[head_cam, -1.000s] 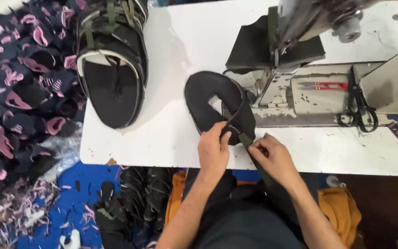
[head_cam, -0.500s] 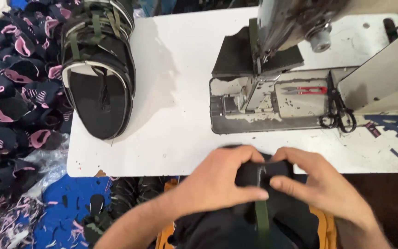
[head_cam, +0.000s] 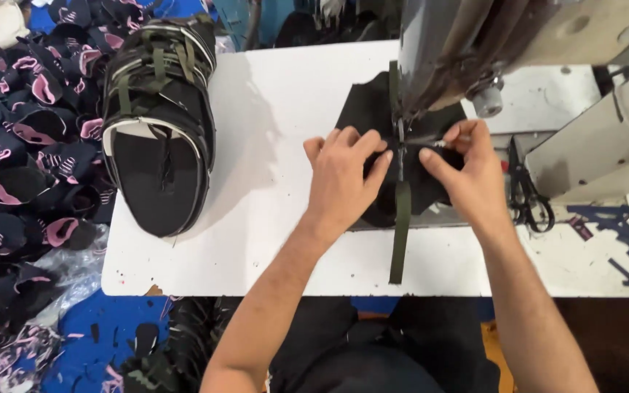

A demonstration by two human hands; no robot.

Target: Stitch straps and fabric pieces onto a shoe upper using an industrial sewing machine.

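Observation:
A black fabric piece (head_cam: 364, 109) lies under the head of a sewing machine (head_cam: 489, 44) on the white table (head_cam: 271, 240). An olive green strap (head_cam: 400, 233) runs over the fabric and hangs toward the table's front edge. My left hand (head_cam: 343, 178) presses flat on the fabric just left of the strap. On the other side of the strap my right hand (head_cam: 467, 171) holds the fabric down, fingertips close to the needle area.
A stack of black and camouflage sandal uppers (head_cam: 158, 124) stands on the table's left part. Piles of black and pink pieces (head_cam: 16, 160) fill the left side. Black scissors (head_cam: 529, 193) lie right of my right hand. Scraps litter the blue floor (head_cam: 103, 335).
Both hands have moved from the table's front edge up to the machine, carrying the black piece and strap under the machine head. The camera has moved closer.

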